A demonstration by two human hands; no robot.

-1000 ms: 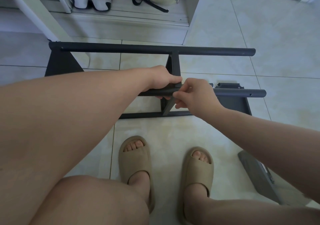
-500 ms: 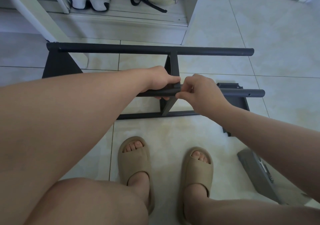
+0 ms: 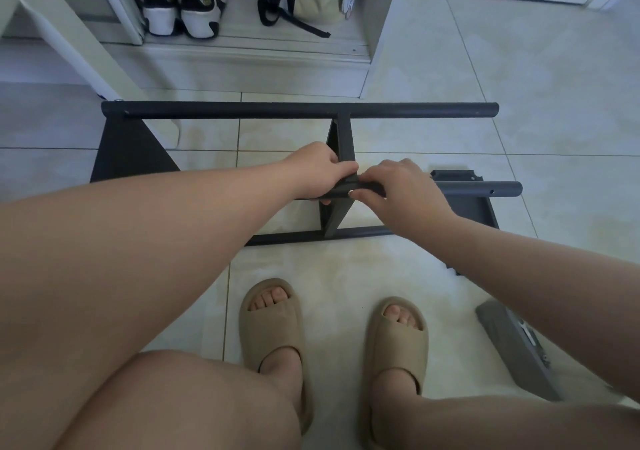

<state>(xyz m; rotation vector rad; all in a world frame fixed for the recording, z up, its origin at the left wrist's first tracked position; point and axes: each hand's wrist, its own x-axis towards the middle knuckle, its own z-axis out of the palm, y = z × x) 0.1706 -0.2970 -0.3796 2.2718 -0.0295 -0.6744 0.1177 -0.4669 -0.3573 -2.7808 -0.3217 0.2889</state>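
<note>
Both hands were on the near tube (image 3: 485,189) of the dark frame (image 3: 128,158), which stood on the tiled floor (image 3: 519,68). Left hand (image 3: 318,172) wrapped the tube just left of the centre strut (image 3: 341,141). Right hand (image 3: 398,189) curled over it just right, the two hands nearly touching. Right of the grip the tube's free end stuck out bare, with open tile past it. A loose grey panel (image 3: 512,345) lay below-right, near the right forearm. Slippers (image 3: 273,318) sat just below the grip, and the cabinet base (image 3: 367,78) lay beyond the far tube (image 3: 277,110).
</note>
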